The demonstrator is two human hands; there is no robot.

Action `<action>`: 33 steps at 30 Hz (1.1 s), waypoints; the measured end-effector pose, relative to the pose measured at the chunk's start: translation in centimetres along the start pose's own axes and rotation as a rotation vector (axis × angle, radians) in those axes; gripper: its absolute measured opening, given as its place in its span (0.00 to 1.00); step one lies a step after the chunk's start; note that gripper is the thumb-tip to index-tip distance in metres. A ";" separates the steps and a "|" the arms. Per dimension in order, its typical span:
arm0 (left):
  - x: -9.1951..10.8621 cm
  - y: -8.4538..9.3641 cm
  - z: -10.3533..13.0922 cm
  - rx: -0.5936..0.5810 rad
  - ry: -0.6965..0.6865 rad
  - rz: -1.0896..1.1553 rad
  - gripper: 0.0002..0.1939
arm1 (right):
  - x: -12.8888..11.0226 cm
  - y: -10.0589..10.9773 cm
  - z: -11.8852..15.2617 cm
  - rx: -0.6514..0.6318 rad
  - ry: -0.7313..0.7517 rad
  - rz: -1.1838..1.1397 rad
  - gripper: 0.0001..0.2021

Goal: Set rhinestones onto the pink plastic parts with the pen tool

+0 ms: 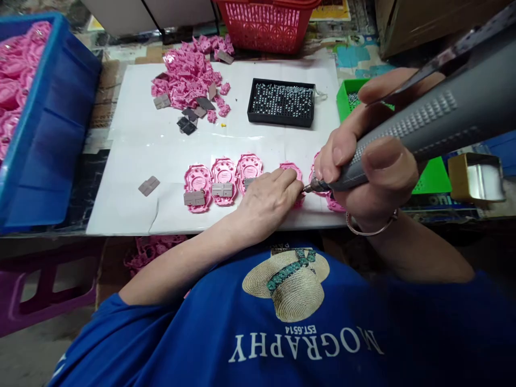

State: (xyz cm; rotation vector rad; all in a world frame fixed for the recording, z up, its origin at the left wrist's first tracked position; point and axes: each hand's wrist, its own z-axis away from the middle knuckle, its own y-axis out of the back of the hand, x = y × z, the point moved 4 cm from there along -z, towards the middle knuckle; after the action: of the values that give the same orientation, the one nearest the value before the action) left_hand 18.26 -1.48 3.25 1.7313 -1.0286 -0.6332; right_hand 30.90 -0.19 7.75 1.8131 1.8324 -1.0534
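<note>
Just inside sheet's edge (121, 231), left hand (271, 196) touches shell (292, 166).

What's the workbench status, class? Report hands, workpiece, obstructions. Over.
Left hand on pink plastic casing. Right hand gripping gray power screwdriver, bit beside left fingertips. Left hand hides much of casing.

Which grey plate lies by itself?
The grey plate left of the row of pink shells; other visible ones sit on shells or at the pink heap.
</note>
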 end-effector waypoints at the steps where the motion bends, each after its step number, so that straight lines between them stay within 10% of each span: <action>1: 0.0 0.0 0.0 0.011 -0.002 -0.016 0.09 | -0.1 0.0 0.0 0.008 -0.007 -0.017 0.20; 20: -0.6 -0.8 1.8 0.038 -0.051 0.187 0.08 | -1.2 2.4 -0.4 0.071 -0.068 0.235 0.18; 33: -0.5 -0.4 2.0 0.100 -0.079 0.131 0.08 | -0.4 1.3 -0.3 0.093 -0.027 -0.005 0.13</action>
State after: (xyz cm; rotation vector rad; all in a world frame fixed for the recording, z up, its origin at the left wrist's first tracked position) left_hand 16.52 -1.92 2.04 1.7192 -1.2366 -0.5782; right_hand 32.32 -0.41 7.93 1.8377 1.8013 -1.1777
